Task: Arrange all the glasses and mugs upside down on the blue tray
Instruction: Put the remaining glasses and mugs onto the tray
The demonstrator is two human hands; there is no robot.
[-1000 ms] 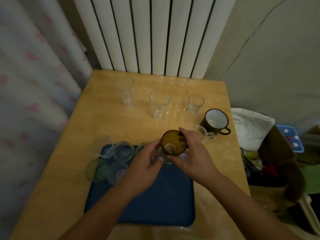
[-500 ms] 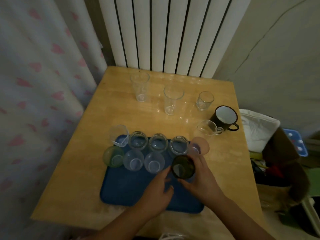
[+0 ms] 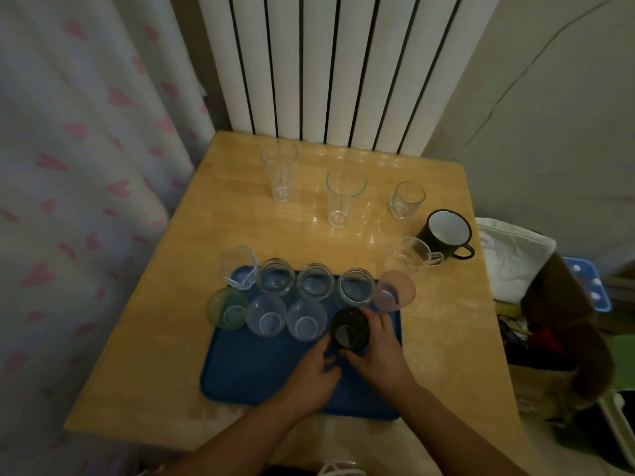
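Observation:
A blue tray [image 3: 261,379] lies on the near part of the wooden table [image 3: 206,242]. Several glasses stand upside down along its far side, among them a green one [image 3: 226,312] and a pink one [image 3: 394,291]. A dark amber glass [image 3: 349,329] stands upside down in the second row. My right hand [image 3: 378,352] grips it from the right. My left hand [image 3: 311,372] rests on the tray beside it, fingers touching its left side. Upright on the table behind stand two tall glasses [image 3: 280,173] [image 3: 343,197], a short glass [image 3: 406,200], a glass mug [image 3: 410,256] and a dark enamel mug [image 3: 446,233].
A white radiator [image 3: 326,63] stands behind the table. A curtain with pink hearts [image 3: 68,166] hangs on the left. To the right of the table lie a white bag [image 3: 512,255] and other clutter on the floor.
Both hands brought the amber glass down from above the tray and set it upside down in the second row. The camera view pulled back and up.

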